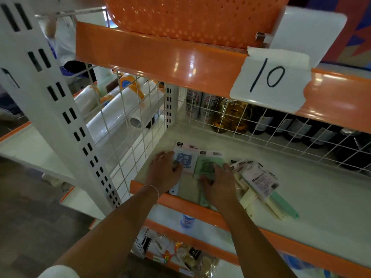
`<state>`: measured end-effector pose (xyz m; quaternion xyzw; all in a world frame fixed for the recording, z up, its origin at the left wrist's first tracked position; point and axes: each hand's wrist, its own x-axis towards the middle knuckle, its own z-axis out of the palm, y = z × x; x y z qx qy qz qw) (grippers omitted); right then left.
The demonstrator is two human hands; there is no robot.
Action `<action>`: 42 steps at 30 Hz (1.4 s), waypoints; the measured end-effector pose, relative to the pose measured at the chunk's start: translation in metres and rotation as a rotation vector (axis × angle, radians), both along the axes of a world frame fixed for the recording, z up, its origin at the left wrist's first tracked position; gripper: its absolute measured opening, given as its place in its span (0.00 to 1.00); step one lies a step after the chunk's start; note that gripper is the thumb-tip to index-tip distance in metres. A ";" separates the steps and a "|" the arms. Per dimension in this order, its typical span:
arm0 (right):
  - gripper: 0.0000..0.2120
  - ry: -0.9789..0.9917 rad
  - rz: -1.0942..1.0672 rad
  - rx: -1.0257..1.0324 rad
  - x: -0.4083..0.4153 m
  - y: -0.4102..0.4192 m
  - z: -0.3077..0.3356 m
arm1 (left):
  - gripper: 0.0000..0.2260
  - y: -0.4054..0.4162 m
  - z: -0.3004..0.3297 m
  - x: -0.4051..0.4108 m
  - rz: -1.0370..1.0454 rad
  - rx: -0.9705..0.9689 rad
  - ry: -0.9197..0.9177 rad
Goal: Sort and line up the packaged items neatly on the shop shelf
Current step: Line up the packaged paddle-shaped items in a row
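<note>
Head view: left hand (163,171) lies flat on the blue packet (183,160), right hand (218,184) flat on the green packet (208,165), gripping nothing; these two are aligned, the jumbled packets (259,181) at three o'clock remain unsorted.

A pink pack (185,160) with a blue label lay flat on the white shelf (313,189), near its left back corner, its white handle end reaching the orange front lip. Just beside it on the right lay a green pack (206,164), also flat, roughly parallel to the pink one, its pale green handle end over the lip. Further right sat a loose pile (259,181) of similar packs, overlapping and fanned at angles, cream and green handles pointing toward the front; the top one showed a printed label.
</note>
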<state>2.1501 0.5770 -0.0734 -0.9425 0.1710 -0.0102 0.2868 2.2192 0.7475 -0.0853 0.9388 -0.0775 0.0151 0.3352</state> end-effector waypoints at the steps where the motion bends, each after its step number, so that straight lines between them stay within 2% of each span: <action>1: 0.31 0.010 -0.009 -0.033 0.002 0.000 -0.001 | 0.20 0.000 0.000 0.000 0.001 0.000 -0.002; 7: 0.29 -0.026 -0.040 -0.234 0.001 0.002 -0.009 | 0.19 0.001 -0.003 0.002 0.000 -0.004 -0.001; 12: 0.29 -0.056 -0.045 -0.228 0.000 0.002 -0.016 | 0.20 0.001 -0.005 0.002 0.000 -0.010 -0.011; 19: 0.16 -0.202 -0.034 -0.166 -0.004 0.000 -0.027 | 0.20 0.000 -0.004 0.001 -0.004 -0.013 -0.022; 30: 0.16 -0.226 -0.033 -0.247 -0.004 0.002 -0.032 | 0.19 0.001 -0.003 0.000 -0.005 -0.018 -0.054; 38: 0.15 -0.269 -0.042 -0.308 -0.008 0.003 -0.020 | 0.13 0.004 -0.007 0.003 -0.026 -0.057 -0.095; 40: 0.17 -0.333 -0.056 -0.299 -0.009 -0.005 -0.011 | 0.12 0.003 -0.007 0.004 -0.033 -0.075 -0.114; 42: 0.22 -0.321 -0.066 -0.349 -0.011 -0.024 -0.001 | 0.17 0.002 -0.009 0.004 -0.026 -0.060 -0.118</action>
